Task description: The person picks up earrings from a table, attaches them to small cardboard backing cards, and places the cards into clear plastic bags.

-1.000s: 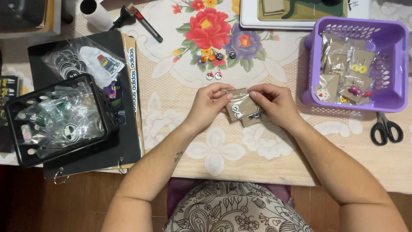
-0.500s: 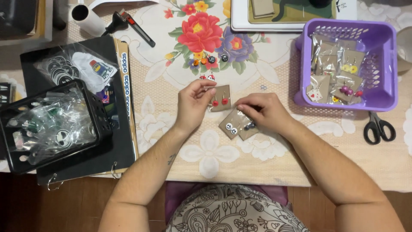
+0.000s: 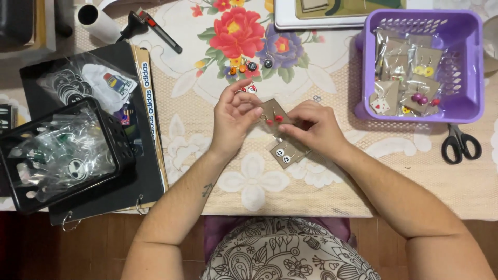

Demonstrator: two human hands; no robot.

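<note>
My left hand (image 3: 234, 118) and my right hand (image 3: 313, 127) meet over a small brown card with a pair of red earrings (image 3: 271, 112), both pinching it above the table. Just below it, on the lace tablecloth, lies a second brown card in a clear bag with black-and-white face earrings (image 3: 287, 153), under my right hand's edge. A few loose small earrings (image 3: 250, 66) lie on the flowered cloth beyond my hands.
A purple basket (image 3: 469, 78) with several bagged earring cards stands at the right; black scissors (image 3: 459, 143) lie below it. A black basket (image 3: 122, 142) of clear bags sits on a black binder (image 3: 150, 171) at the left. A white tray (image 3: 311, 21) is at the back.
The bagged face-earring card was in both hands; it now lies on the table. My left hand fetched the red-earring card and both hands now hold it.
</note>
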